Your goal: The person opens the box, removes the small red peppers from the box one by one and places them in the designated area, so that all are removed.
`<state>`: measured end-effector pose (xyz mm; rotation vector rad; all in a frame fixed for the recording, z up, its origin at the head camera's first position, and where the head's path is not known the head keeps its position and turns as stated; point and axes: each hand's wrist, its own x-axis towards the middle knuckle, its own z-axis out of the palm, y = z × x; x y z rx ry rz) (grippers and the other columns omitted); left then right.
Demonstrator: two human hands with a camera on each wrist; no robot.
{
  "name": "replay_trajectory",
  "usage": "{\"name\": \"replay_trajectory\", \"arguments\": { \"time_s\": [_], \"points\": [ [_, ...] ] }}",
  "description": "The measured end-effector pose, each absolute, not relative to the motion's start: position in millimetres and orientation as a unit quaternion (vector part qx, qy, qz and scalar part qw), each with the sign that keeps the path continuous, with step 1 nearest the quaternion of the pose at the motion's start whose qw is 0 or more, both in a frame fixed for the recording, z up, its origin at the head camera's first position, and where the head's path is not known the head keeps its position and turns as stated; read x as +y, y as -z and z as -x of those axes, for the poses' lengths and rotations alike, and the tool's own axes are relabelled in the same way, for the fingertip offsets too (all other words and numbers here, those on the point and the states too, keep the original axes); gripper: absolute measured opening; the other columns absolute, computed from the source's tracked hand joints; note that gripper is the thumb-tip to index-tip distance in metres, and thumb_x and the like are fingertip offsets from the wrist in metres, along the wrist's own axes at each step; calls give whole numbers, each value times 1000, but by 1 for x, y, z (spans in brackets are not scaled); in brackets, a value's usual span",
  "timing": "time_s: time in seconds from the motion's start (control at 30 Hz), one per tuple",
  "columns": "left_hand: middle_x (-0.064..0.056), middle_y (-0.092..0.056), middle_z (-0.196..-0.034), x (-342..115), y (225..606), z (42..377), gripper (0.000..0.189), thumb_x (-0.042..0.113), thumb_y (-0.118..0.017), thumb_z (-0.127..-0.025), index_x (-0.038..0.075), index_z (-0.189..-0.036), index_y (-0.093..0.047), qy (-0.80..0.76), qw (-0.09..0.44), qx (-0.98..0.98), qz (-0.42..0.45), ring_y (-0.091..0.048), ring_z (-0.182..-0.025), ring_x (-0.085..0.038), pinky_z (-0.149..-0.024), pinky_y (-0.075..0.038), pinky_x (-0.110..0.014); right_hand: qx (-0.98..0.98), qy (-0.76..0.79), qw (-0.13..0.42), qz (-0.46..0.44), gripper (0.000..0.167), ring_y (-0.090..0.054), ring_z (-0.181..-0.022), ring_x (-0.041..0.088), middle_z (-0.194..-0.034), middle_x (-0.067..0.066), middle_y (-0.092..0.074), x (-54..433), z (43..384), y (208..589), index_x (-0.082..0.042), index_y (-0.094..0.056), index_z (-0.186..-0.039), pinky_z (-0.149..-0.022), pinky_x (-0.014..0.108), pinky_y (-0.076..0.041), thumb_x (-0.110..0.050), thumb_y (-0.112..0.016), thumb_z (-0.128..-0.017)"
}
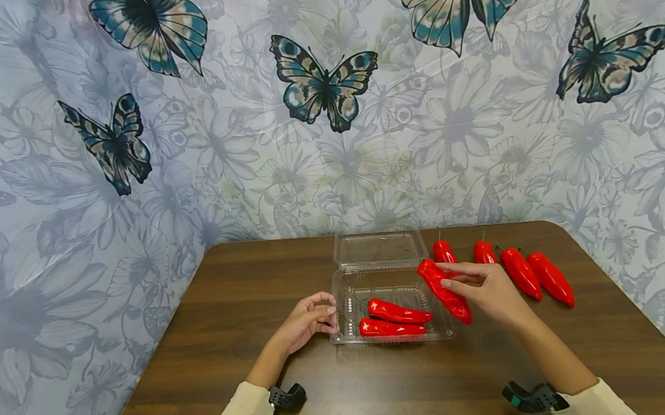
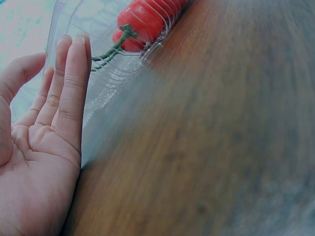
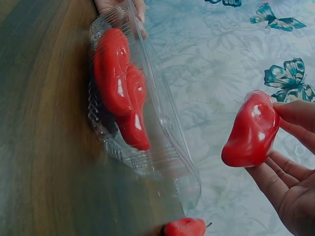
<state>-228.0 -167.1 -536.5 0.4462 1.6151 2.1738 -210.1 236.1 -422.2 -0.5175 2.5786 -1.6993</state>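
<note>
There are seven peppers [image 1: 446,295] (two boxed), one container [image 1: 344,292] and one table [image 1: 267,272].

And there it was, the head view looking from high above the near edge of the table [image 1: 266,266], facing forward and down, set well back, far edge and both far corners in shot! The left wrist view sat in tight, tipped sideways, low over the tabletop, peering along the left hand [image 2: 39,157] to the clear box [image 1: 403,341]. From the table's right side, the right wrist view, tipped too, faced leftward past the right hand [image 1: 494,289]. All three shared that box; head and right wrist shared the butterfly backdrop [image 1: 284,192].
</note>
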Motion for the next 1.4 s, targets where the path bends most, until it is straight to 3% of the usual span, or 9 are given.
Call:
{"name": "replay_trajectory", "arguments": {
  "time_s": [0.33, 0.57, 0.97, 1.27, 1.4],
  "points": [
    [-5, -68, -81, -166, 536, 228, 12, 1, -53, -102, 9, -111, -56, -779, 201, 571, -163, -70, -74, -15, -74, -62, -33, 843, 521, -2, 131, 45, -71, -95, 10, -123, 12, -71, 256, 196, 424, -14, -68, -134, -75, 29, -60, -34, -74, -94],
    [-4, -69, -81, -168, 538, 227, 12, -1, -51, -103, 1, -115, -52, -773, 197, 582, -161, -70, -74, -15, -75, -62, -34, 841, 530, 6, 111, 45, -71, -96, 9, -118, 14, -72, 267, 191, 430, -13, -68, -133, -77, 25, -59, -34, -74, -94],
    [-4, -67, -81, -166, 537, 225, 14, -1, -51, -103, 8, -112, -56, -773, 201, 582, -154, -69, -73, -15, -75, -62, -34, 846, 525, 10, 93, 45, -71, -97, 7, -125, 16, -69, 290, 182, 445, -9, -66, -134, -77, 25, -59, -32, -72, -96],
    [-5, -68, -81, -165, 533, 225, 11, 0, -52, -103, 5, -112, -54, -772, 200, 585, -150, -69, -72, -15, -74, -62, -33, 852, 517, 5, 84, 44, -69, -95, 5, -132, 18, -64, 302, 181, 458, -7, -67, -132, -70, 24, -57, -30, -73, -95],
    [-4, -68, -81, -165, 534, 225, 11, 1, -52, -103, 5, -112, -54, -772, 202, 582, -156, -69, -72, -15, -74, -62, -33, 856, 511, 6, 76, 43, -64, -88, 0, -126, 15, -68, 306, 181, 464, -7, -68, -131, -67, 23, -56, -30, -73, -95]
  ]
}}
